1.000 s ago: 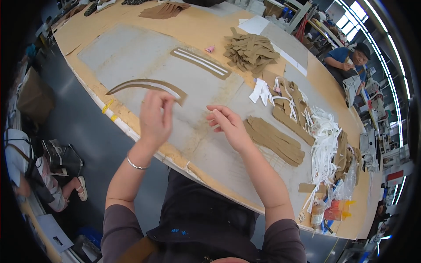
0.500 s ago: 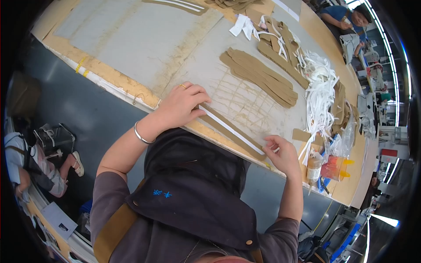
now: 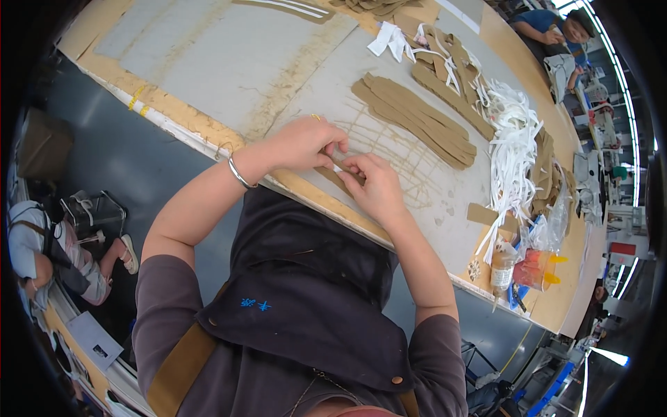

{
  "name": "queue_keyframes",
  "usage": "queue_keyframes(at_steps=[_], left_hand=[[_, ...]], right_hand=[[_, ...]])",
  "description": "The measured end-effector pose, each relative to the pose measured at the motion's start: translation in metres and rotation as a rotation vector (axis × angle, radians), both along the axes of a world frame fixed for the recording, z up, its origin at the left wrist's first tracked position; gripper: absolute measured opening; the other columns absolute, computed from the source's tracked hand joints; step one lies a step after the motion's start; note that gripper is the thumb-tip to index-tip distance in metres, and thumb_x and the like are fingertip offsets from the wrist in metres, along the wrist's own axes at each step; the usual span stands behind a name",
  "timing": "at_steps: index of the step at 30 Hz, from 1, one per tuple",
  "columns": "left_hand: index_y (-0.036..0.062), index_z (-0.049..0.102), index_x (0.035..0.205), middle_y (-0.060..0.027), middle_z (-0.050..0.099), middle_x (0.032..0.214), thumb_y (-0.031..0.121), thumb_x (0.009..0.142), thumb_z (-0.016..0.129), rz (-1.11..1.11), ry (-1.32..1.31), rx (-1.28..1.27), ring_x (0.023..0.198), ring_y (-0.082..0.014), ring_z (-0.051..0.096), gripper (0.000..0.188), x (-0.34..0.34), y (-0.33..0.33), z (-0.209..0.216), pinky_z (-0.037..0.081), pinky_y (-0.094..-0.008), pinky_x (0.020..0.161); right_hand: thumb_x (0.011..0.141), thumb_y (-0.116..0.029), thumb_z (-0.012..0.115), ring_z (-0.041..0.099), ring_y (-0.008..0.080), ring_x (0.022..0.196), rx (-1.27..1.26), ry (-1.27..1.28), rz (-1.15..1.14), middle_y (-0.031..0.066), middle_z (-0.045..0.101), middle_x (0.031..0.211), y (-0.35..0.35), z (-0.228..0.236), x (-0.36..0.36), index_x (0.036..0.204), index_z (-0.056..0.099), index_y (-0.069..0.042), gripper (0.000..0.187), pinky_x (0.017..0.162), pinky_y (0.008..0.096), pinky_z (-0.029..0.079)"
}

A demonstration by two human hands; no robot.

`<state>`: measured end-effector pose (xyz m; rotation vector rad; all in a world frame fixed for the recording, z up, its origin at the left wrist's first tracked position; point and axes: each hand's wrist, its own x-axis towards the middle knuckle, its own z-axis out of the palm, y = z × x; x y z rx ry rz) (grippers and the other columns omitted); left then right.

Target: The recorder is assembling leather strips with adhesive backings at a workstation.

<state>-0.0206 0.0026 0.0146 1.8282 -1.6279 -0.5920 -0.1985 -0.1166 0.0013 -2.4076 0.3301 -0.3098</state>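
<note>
My left hand point(image 3: 306, 143) is closed, thumb and fingers pinching a brown fabric strip point(image 3: 336, 179) close to the table's near edge. A small patch of white tape shows on the strip between my hands. My right hand point(image 3: 379, 186) is also closed on it, just right of the left one, thumb and fingertips together. My fingers cover most of the strip, so whether it is folded I cannot tell. Beyond my hands lies a fanned stack of brown fabric strips point(image 3: 417, 119).
White tape point(image 3: 513, 139) lies in a tangled heap on the right, beside more brown pieces. A bottle point(image 3: 501, 270) and a red-orange container point(image 3: 535, 270) stand at the table's right corner. Far left, a brown piece with white stripes point(image 3: 288, 8) lies flat. Another person point(image 3: 545, 31) sits across.
My right hand has moved left and inward, from the strip's far right end to beside my left hand. The strip no longer stretches out along the table edge.
</note>
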Motion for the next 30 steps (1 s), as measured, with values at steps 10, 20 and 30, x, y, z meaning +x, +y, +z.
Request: queue_keyframes(at_steps=[10, 20, 30], left_hand=[[0.0157, 0.074, 0.084, 0.002, 0.066, 0.082, 0.015, 0.076, 0.075, -0.06, -0.132, -0.088, 0.088, -0.0219, 0.06, 0.008, 0.012, 0.009, -0.015, 0.046, -0.0371, 0.08], [0.0161, 0.07, 0.107, -0.0012, 0.06, 0.117, 0.013, 0.075, 0.063, 0.111, -0.722, -0.196, 0.113, -0.0197, 0.055, 0.033, 0.006, 0.055, -0.011, 0.041, -0.034, 0.095], [0.0021, 0.056, 0.128, -0.0123, 0.055, 0.125, 0.031, 0.08, 0.074, 0.176, -0.575, -0.121, 0.12, -0.028, 0.054, 0.059, -0.046, 0.056, -0.01, 0.042, -0.0396, 0.098]], right_hand=[[0.081, -0.013, 0.074, 0.063, 0.0269, 0.078, -0.116, -0.122, 0.017, 0.0063, 0.063, 0.084, 0.001, -0.008, -0.005, 0.091, 0.072, -0.008, 0.012, 0.068, 0.0383, 0.052], [0.08, -0.012, 0.075, 0.062, 0.0246, 0.077, -0.359, -0.188, 0.064, 0.005, 0.062, 0.084, 0.003, -0.005, -0.015, 0.093, 0.074, -0.012, 0.014, 0.064, 0.0358, 0.052], [0.083, -0.015, 0.071, 0.062, 0.0228, 0.08, -0.427, -0.267, 0.094, 0.0036, 0.059, 0.086, 0.006, -0.016, 0.007, 0.094, 0.068, -0.011, 0.012, 0.065, 0.0352, 0.053]])
